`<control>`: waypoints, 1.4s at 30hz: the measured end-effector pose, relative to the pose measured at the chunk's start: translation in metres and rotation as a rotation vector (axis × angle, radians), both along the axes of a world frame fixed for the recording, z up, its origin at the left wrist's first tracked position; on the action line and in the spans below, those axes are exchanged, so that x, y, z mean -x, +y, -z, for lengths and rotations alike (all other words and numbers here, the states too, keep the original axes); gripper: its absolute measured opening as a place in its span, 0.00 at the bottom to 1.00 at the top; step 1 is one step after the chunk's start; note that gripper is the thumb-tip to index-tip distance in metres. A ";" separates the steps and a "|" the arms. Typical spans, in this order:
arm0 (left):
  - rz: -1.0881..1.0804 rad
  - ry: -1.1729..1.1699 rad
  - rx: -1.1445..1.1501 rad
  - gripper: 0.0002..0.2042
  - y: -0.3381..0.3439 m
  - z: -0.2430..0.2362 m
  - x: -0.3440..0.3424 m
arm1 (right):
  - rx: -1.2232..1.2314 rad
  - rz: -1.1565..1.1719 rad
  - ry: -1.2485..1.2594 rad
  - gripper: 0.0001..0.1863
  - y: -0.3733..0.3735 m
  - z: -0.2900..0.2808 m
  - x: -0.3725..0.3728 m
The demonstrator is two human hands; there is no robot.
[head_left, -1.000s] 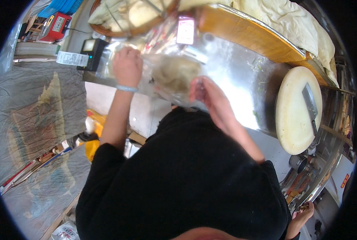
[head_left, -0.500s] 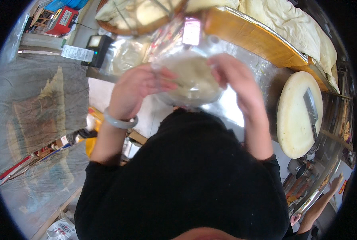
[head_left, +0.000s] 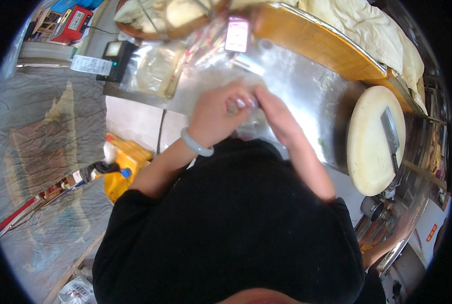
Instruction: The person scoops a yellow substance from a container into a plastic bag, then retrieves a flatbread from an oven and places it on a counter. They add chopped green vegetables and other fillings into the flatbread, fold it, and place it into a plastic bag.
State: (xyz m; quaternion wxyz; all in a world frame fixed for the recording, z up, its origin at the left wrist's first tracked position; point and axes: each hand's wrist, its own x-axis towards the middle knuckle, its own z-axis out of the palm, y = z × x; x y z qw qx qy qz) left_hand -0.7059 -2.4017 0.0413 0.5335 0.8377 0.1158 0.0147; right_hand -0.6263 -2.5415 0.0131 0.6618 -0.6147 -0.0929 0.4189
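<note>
In front of my black shirt, both hands meet over the worktop at a clear plastic bag (head_left: 256,125). Its top is bunched between them, and its lower part hangs partly hidden behind the fingers. My left hand (head_left: 222,110), with a pale bangle at the wrist, is closed with curled fingers at the bag's gathered top. My right hand (head_left: 279,114) comes in from the other side, its fingertips closed against the same bunched plastic. Motion blurs the fingers, and what lies inside the bag I cannot make out.
A stack of clear bags (head_left: 157,71) lies left on the metal worktop (head_left: 307,106), beside a black label printer (head_left: 115,58). A lit phone (head_left: 237,34) is at the back. At right, a cleaver (head_left: 390,134) rests on a round board (head_left: 367,147). Another person's arm (head_left: 388,248) shows lower right.
My hands were apart, holding the bag spread out with something beige in it. They have come together, bunching its top, and the bag sits lower and mostly hidden.
</note>
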 end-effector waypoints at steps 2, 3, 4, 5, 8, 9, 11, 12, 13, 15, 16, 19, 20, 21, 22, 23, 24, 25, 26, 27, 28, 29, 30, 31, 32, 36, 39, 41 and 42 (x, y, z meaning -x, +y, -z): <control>-0.103 -0.035 -0.110 0.07 0.007 0.008 0.000 | 0.153 -0.057 -0.068 0.14 -0.011 0.014 0.000; -0.187 -0.047 -0.075 0.06 0.019 0.033 -0.003 | 0.231 -0.086 -0.105 0.12 -0.019 0.021 -0.002; -0.273 -0.064 -0.040 0.06 0.032 0.058 -0.005 | 0.209 -0.144 -0.133 0.12 -0.029 0.032 -0.002; -0.281 0.047 -0.008 0.07 0.045 0.081 -0.006 | 0.185 -0.200 -0.156 0.11 -0.042 0.043 -0.001; -0.302 0.327 0.133 0.11 0.067 0.135 -0.006 | 0.042 -0.244 -0.127 0.09 -0.080 0.079 -0.005; -0.313 0.384 0.209 0.12 0.067 0.141 -0.007 | -0.016 -0.239 -0.102 0.08 -0.084 0.080 -0.006; -0.306 0.475 0.611 0.11 0.070 0.143 -0.006 | 0.006 -0.234 -0.035 0.08 -0.084 0.075 -0.007; -0.279 0.501 0.935 0.09 0.074 0.130 -0.006 | -0.065 -0.206 0.032 0.08 -0.085 0.072 -0.005; -0.243 0.524 1.260 0.08 0.075 0.117 -0.007 | -0.136 -0.177 0.099 0.10 -0.085 0.069 -0.005; -0.160 0.471 1.231 0.07 0.053 0.057 -0.004 | -0.334 -0.136 0.125 0.15 -0.070 0.050 -0.003; -0.119 0.445 1.216 0.07 0.040 0.037 0.001 | -0.434 -0.116 0.138 0.18 -0.060 0.038 -0.001; 0.036 0.408 0.905 0.08 0.014 0.024 0.013 | -0.402 -0.126 0.200 0.24 -0.033 0.015 0.012; 0.057 0.420 0.854 0.07 0.006 0.019 0.014 | -0.290 -0.185 0.104 0.25 -0.030 0.020 0.011; 0.020 0.477 0.863 0.06 -0.004 0.013 0.013 | -0.248 -0.195 0.093 0.24 -0.030 0.025 0.012; -0.018 0.534 0.872 0.06 -0.008 0.010 0.011 | -0.207 -0.205 0.082 0.24 -0.029 0.030 0.013; 0.016 0.408 0.637 0.05 -0.009 0.014 0.012 | -0.163 -0.215 0.073 0.24 -0.029 0.032 0.014; 0.049 0.280 0.403 0.05 -0.010 0.024 0.015 | -0.172 -0.155 -0.114 0.20 -0.026 0.029 0.013; 0.080 0.151 0.170 0.05 -0.010 0.032 0.017 | -0.053 -0.213 -0.239 0.18 -0.026 0.030 0.008; 0.012 0.041 -0.115 0.07 -0.006 0.037 0.015 | 0.073 -0.272 -0.364 0.17 -0.029 0.032 0.001; -0.057 0.042 -0.109 0.06 0.007 0.046 0.011 | 0.192 -0.332 -0.489 0.15 -0.033 0.034 -0.004; -0.127 0.042 -0.103 0.06 0.024 0.056 0.007 | 0.183 -0.356 -0.572 0.14 -0.039 0.032 -0.008; -0.195 0.041 -0.098 0.06 0.033 0.059 0.004 | 0.173 -0.379 -0.656 0.14 -0.044 0.031 -0.012; -0.167 -0.029 -0.079 0.05 0.034 0.062 0.003 | 0.162 -0.401 -0.740 0.13 -0.047 0.030 -0.014; -0.138 -0.099 -0.060 0.05 0.035 0.065 0.003 | 0.100 -0.396 -0.709 0.13 -0.045 0.031 -0.014; -0.103 -0.168 -0.034 0.05 0.033 0.061 0.000 | 0.046 -0.387 -0.675 0.13 -0.042 0.032 -0.013; -0.010 -0.129 -0.051 0.05 0.015 0.040 -0.003 | -0.111 -0.181 -0.733 0.14 -0.017 0.040 0.000; 0.027 -0.128 -0.116 0.05 0.005 0.030 0.000 | -0.214 -0.073 -0.537 0.15 -0.001 0.056 0.010; 0.029 -0.180 -0.081 0.05 -0.002 0.025 0.001 | -0.199 -0.082 -0.475 0.14 0.001 0.053 0.011; 0.035 -0.157 -0.115 0.05 -0.001 0.024 0.001 | -0.190 -0.087 -0.443 0.13 0.001 0.051 0.012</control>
